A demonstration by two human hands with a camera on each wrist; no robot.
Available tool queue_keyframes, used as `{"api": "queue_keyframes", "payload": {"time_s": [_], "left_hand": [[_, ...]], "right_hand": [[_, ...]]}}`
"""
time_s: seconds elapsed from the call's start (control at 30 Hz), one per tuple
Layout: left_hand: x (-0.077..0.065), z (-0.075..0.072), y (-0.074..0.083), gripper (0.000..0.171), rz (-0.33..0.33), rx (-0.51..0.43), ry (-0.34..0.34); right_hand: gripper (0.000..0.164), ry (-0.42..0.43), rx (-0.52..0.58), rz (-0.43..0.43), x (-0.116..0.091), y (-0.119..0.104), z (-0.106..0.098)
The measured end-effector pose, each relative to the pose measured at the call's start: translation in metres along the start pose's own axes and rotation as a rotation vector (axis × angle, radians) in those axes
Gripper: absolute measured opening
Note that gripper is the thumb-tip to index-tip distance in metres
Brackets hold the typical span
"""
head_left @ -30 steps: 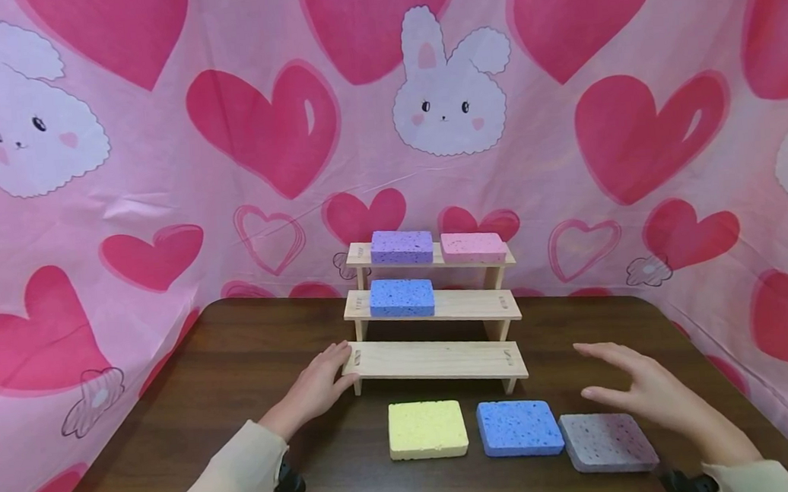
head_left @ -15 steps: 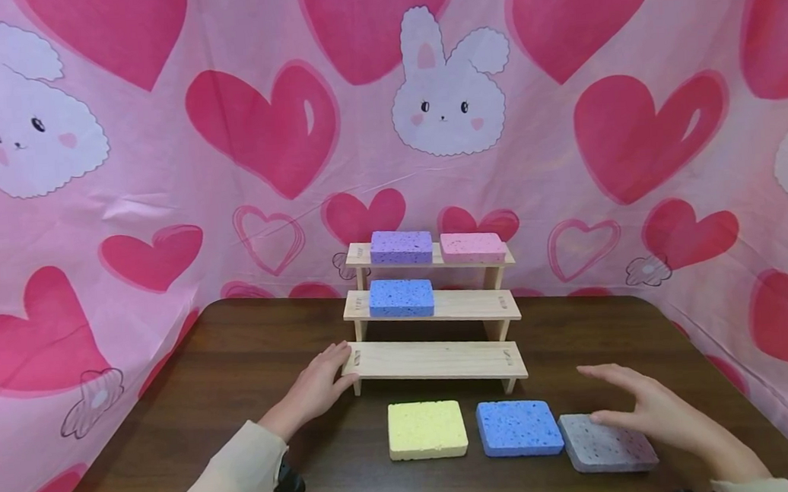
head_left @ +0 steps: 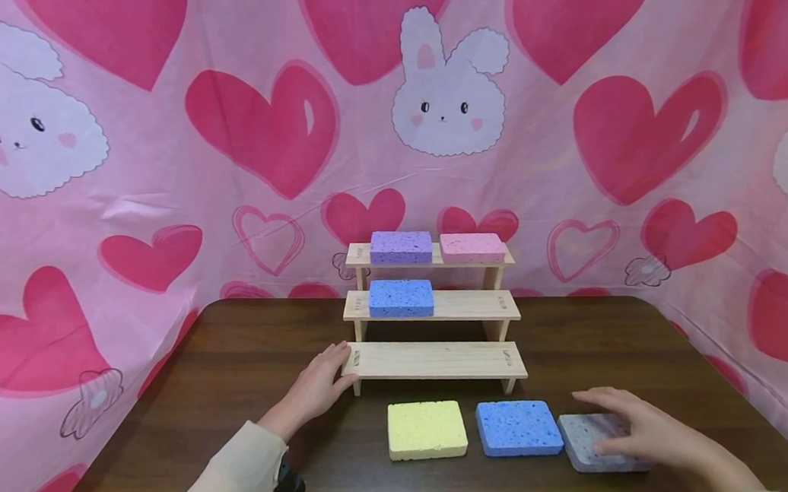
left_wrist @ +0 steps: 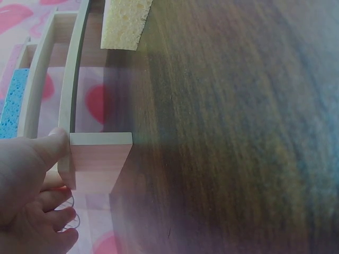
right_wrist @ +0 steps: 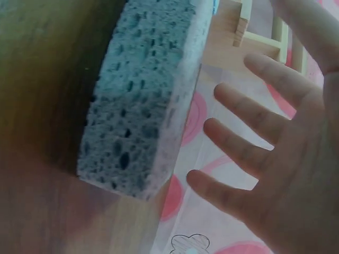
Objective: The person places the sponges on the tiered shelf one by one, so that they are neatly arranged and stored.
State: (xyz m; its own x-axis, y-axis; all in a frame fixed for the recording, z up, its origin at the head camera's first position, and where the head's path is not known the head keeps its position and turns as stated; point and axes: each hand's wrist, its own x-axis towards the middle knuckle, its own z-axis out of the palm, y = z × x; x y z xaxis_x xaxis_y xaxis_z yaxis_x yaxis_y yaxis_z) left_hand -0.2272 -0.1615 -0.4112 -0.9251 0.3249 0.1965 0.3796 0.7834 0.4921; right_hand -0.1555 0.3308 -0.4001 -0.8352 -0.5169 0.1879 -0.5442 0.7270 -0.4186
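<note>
At the three-step wooden stand [head_left: 436,359], my left hand [head_left: 314,383] grips the left end of the lowest step. Its thumb [left_wrist: 53,147] lies against the board in the left wrist view, with the fingers around the end. Over the grey sponge [head_left: 581,440] at the right hovers my right hand [head_left: 647,428], thumb and fingers spread. The right wrist view shows its fingers apart from the sponge's porous side. A blue sponge [head_left: 519,428] and a yellow sponge [head_left: 426,430] lie to the left of the grey one, in front of the stand.
On the top step sit a purple sponge [head_left: 401,247] and a pink sponge [head_left: 473,247]. The middle step carries another blue sponge [head_left: 401,298] at its left. Pink cloth [head_left: 248,27] with hearts and rabbits hangs behind the dark wooden table [head_left: 236,348].
My right hand has moved down and slightly left, from above and beside the grey sponge to right over it. The left hand stays at the stand.
</note>
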Motion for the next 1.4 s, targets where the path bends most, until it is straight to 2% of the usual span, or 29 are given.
{"api": "queue_keyframes", "payload": {"time_s": [0.3,0.5,0.67,1.03,1.2,1.4], "left_hand": [[0.000,0.000,0.000,0.055,-0.006,-0.007,-0.006],[0.000,0.000,-0.001,0.055,-0.012,-0.002,-0.007],[-0.001,0.000,0.000,0.054,-0.007,-0.004,-0.003],[-0.001,-0.001,0.000,0.054,-0.005,-0.007,0.001],[-0.001,-0.001,0.000,0.054,0.002,-0.004,0.002],[0.000,-0.001,0.000,0.054,-0.001,-0.001,0.002]], "right_hand": [[0.061,-0.085,0.031,0.012,-0.005,0.009,0.007],[0.063,-0.154,0.107,0.061,-0.007,0.013,0.007],[0.068,-0.194,0.112,0.097,-0.008,0.014,0.008],[0.068,-0.173,0.053,0.033,-0.012,0.016,0.008],[0.067,-0.194,0.072,0.070,-0.012,0.016,0.007],[0.067,-0.186,0.066,0.071,-0.013,0.017,0.007]]}}
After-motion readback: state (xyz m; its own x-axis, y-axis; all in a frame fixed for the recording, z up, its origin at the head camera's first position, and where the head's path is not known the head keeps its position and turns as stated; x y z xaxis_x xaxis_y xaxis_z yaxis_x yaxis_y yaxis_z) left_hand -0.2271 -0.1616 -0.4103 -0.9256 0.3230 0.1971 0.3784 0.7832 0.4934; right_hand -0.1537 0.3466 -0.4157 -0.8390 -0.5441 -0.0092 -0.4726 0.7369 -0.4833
